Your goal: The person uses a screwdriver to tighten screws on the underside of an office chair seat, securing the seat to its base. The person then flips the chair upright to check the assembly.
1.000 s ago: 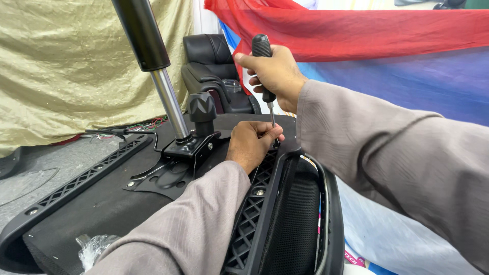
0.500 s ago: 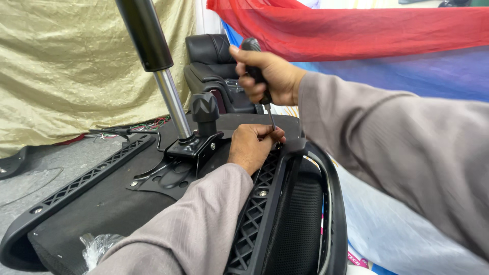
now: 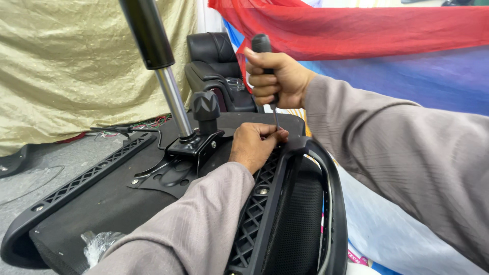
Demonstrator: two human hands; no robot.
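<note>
The right hand is clamped around the black handle of a screwdriver, held upright, its thin shaft pointing down to the frame of an upturned office chair. The left hand rests on that frame, fingertips pinched around the shaft's tip (what lies under it is hidden). A gas lift stands just beside.

Mid-frame is crowded: the right hand grips a screwdriver upright over the left hand, whose fingers pinch its shaft at the chair's lattice frame. Just left, the gas-lift cylinder and black knob block the way. The flat seat underside at lower left lies open; the armrest loop closes the right.
</note>
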